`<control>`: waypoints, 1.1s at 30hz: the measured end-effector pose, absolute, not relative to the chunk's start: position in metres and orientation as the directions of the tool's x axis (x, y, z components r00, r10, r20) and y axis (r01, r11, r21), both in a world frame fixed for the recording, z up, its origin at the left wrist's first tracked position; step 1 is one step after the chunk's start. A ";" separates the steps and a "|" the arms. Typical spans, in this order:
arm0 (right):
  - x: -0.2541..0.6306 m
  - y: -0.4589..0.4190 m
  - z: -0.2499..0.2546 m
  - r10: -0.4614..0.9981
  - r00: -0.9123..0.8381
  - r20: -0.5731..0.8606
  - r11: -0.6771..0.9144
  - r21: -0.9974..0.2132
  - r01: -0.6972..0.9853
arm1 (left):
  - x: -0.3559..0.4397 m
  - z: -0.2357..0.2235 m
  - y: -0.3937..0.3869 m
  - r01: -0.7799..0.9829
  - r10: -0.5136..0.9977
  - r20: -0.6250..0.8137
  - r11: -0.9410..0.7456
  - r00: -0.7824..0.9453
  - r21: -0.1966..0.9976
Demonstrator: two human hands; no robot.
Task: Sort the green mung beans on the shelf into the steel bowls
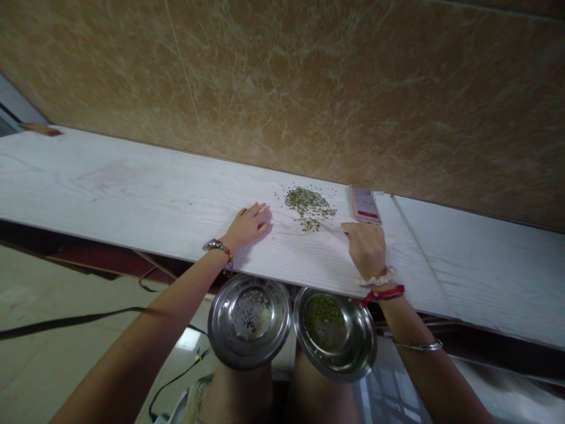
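Observation:
My left hand rests on the white wooden tabletop with its fingers stretched out, holding nothing. Just right of it lies a loose spread of small green beans, like mung beans. On the beans' right side my right hand is closed, its fingertips turned toward them; whatever the fingers may hold is too small to make out. Two steel bowls stand over my lap below the table edge. White grains with dark bits lie in the left bowl, and green beans in the right bowl.
A phone lies beyond my right hand, near the brown marbled wall. At the far left end is a brown object. Black cables hang below the table on the left, above the tiled floor.

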State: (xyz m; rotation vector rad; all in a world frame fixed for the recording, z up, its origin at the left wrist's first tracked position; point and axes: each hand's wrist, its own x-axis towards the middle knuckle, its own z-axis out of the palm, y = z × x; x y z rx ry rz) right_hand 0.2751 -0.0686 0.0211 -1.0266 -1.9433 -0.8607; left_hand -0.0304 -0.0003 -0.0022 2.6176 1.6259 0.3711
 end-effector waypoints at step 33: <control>0.294 -0.090 0.006 0.380 -0.449 0.809 0.546 0.196 0.815 | -0.026 0.003 -0.004 0.884 0.902 0.171 -0.426 0.397 0.195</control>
